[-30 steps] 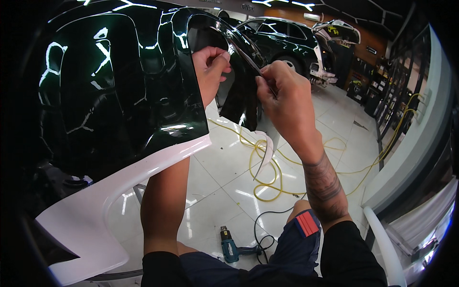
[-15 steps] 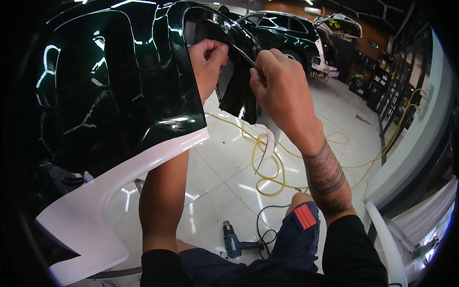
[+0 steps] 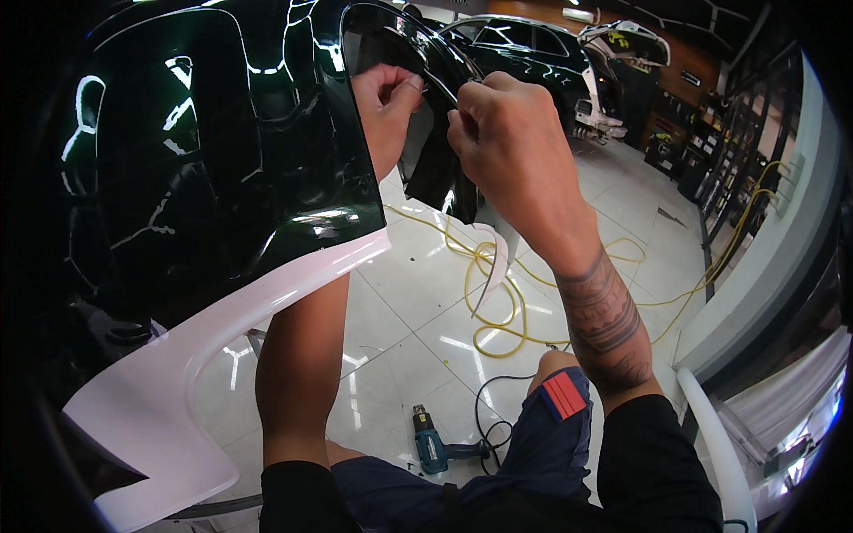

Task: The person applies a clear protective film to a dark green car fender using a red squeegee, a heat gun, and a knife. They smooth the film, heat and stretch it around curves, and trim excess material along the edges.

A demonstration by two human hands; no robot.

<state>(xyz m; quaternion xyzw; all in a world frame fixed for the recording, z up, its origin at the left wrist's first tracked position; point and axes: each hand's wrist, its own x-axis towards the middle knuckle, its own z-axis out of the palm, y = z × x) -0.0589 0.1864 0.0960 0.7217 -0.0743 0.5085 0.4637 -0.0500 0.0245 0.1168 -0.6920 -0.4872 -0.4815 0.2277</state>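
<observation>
A large car body panel [image 3: 133, 391], white at its lower edge, stands on the left. Glossy dark green film [image 3: 222, 151] covers most of it. Past the panel's right-hand edge, a loose dark flap of the film [image 3: 435, 169] hangs down. My left hand [image 3: 384, 115] reaches up from behind the panel, thumb and finger pinched together beside the flap; whatever lies between them is too small to make out. Across from it, my right hand [image 3: 515, 151] is closed on the film's outer edge, its fingertips partly hidden by the back of the hand.
On the tiled floor lie a teal heat gun [image 3: 433, 451] with a dark cord and a looped yellow hose [image 3: 524, 333]. A white curved strip [image 3: 498, 258] hangs below the film. A dark green car [image 3: 524, 49] stands behind, and shelves [image 3: 711, 133] line the right. My knee shows a red patch [image 3: 566, 395].
My right hand has shifted a little to the left, closer to my left hand. The left hand keeps its pinch in nearly the same place.
</observation>
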